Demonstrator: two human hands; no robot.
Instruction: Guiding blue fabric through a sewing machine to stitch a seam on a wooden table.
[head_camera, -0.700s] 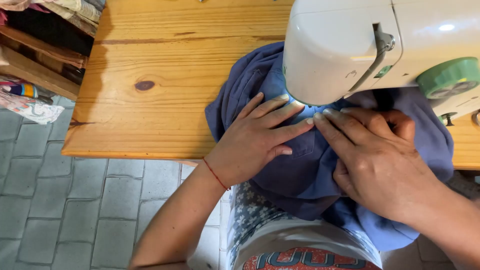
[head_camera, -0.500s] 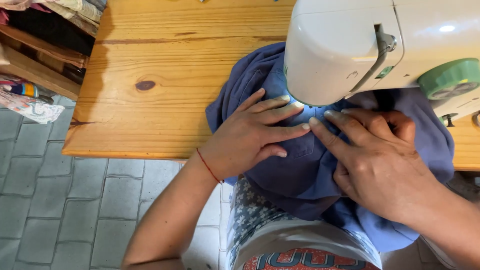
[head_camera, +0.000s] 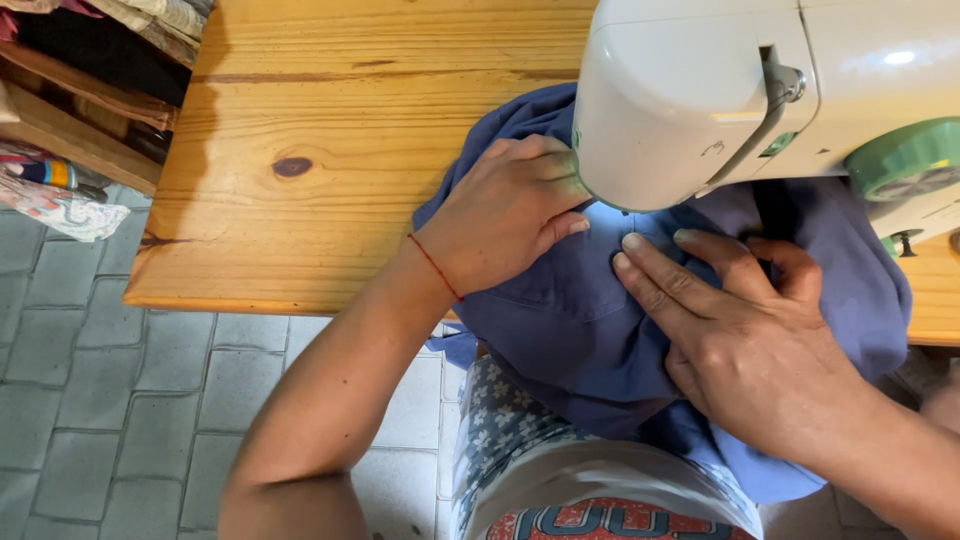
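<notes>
Blue fabric (head_camera: 600, 330): a soft, dull-blue cloth, bunched on the near edge of the counter (head_camera: 330, 130) and hanging off it over my lap. Its upper part runs under the head of the sewing machine (head_camera: 700, 90).

Left hand (head_camera: 505, 215): mine, laid palm down on the cloth at 9 o'clock from the machine head. Fingers curled loosely, tips tucked under the head and partly hidden. The grip closes on nothing; it presses the cloth flat. A thin red thread bracelet (head_camera: 435, 268) circles the wrist.

Right hand (head_camera: 745, 340): mine, at 5 o'clock from the machine head, flat on the cloth. Fingers stretched out and pointing toward 10 o'clock, tips just below the head's lower edge, near my left thumb but apart from it. Grip open, pressing down, holding nothing.

Sewing machine: white body, with a green dial (head_camera: 905, 160) at 3 o'clock. The needle is hidden from me.

Counter: varnished pine with one dark knot (head_camera: 291, 166) at 9 o'clock from my left hand.

Floor (head_camera: 70, 380): grey paving blocks at 7 o'clock.

Shelf (head_camera: 80, 130): wooden, at 10 o'clock, holding folded cloths.
</notes>
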